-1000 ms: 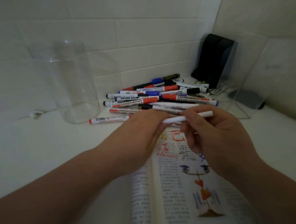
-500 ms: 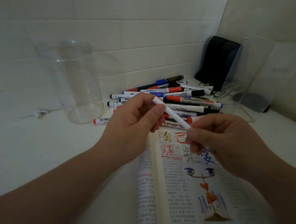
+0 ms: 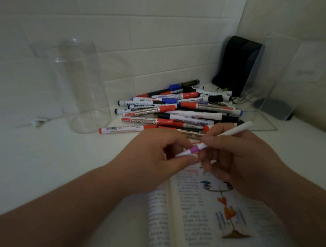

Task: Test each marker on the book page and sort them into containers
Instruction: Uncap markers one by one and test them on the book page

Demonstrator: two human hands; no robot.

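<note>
Over a white counter [image 3: 47, 167] by tiled walls [image 3: 154, 38], left hand [image 3: 152, 158] and right hand [image 3: 241, 160] pinch 1 marker [image 3: 234, 131].

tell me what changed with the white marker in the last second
The right hand turned the white marker so its rear end points up and right, and the left hand pulled the cap leftward, baring a purple section. Both hands still hold it over the book. The marker pile and clear jar lie as before.

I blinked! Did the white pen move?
Yes. The white pen swung round: its upper end pointed toward the jar; now it points toward the clear box.
</note>
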